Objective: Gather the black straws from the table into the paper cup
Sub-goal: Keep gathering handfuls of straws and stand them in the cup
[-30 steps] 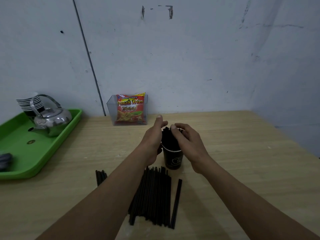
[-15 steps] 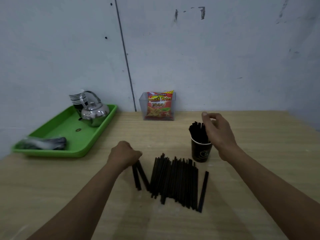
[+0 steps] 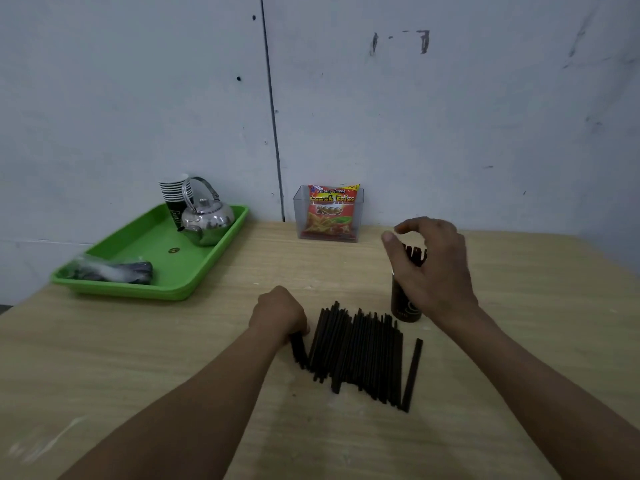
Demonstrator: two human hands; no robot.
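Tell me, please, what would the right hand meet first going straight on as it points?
Probably the straws in the paper cup, directly ahead of the right hand; depth is unclear.

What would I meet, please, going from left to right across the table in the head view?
The tray → left hand → straws → right hand. The cup overlaps the right hand, so I leave it out.

Pale blue-grey painted wall across 12 o'clock, scuffed. Dark vertical seam at 11, dark marks at 1. Side wall meets it at 3. Light wood-grain table spans 9 to 6. Dim, flat light.
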